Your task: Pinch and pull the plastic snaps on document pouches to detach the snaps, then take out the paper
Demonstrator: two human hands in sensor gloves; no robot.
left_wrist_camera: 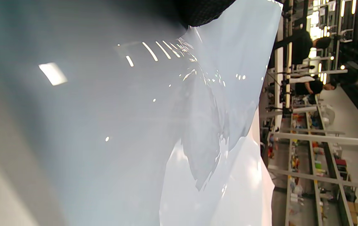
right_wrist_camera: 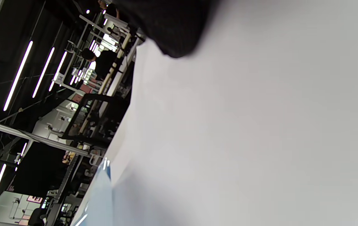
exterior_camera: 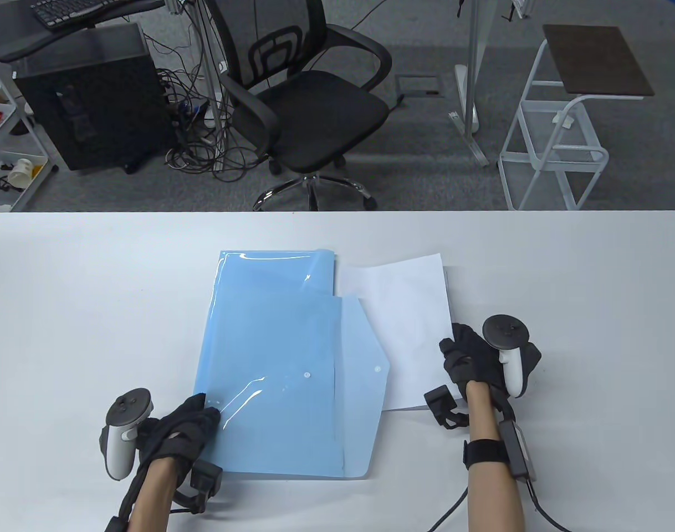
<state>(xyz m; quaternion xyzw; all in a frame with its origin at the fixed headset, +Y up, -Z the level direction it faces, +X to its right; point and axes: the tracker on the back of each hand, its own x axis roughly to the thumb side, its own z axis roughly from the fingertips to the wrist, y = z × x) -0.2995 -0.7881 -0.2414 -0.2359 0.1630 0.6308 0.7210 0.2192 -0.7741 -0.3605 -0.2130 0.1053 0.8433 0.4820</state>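
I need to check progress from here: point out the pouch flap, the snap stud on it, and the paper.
pouch flap (exterior_camera: pixel 362 354): table view, on its translucent middle, folded open.
snap stud (exterior_camera: pixel 377 368): table view, on the white button near the flap's tip.
paper (exterior_camera: pixel 407 316): table view, on the sheet's bare middle.

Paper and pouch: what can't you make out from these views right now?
- Paper: its left part lies under the pouch flap in the table view, so how far it is still inside is hidden.
- Right hand: fingertips blurred in the right wrist view; its grip on the paper is unclear.
- Left hand: only a dark fingertip shows in the left wrist view.
- Snap: too small for detail.
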